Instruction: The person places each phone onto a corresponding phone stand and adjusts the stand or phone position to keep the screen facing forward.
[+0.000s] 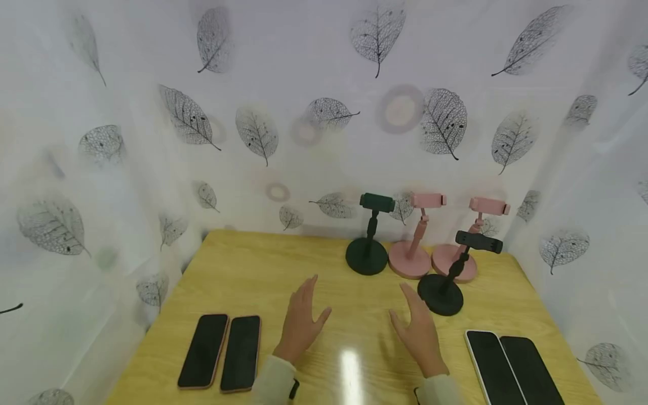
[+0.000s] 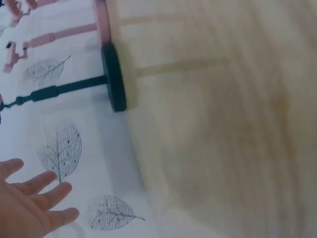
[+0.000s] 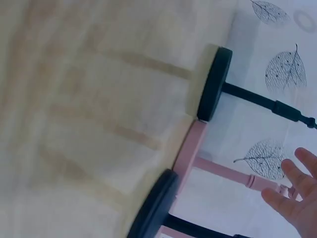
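Both hands hover over the middle of the wooden table, apart from each other and holding nothing. The left hand has its fingers extended and thumb spread; a pair of dark-screened phones lies to its left, the nearer one beside the other. My right hand, fingers also extended, is nearest to a black phone stand. Behind that stand are a dark green phone stand, a pink phone stand and a second pink phone stand, partly hidden by the black one.
At the right lie a white-edged phone and a black phone, side by side. A white curtain with leaf prints hangs behind the table and along both sides. Light glares off the tabletop between the forearms.
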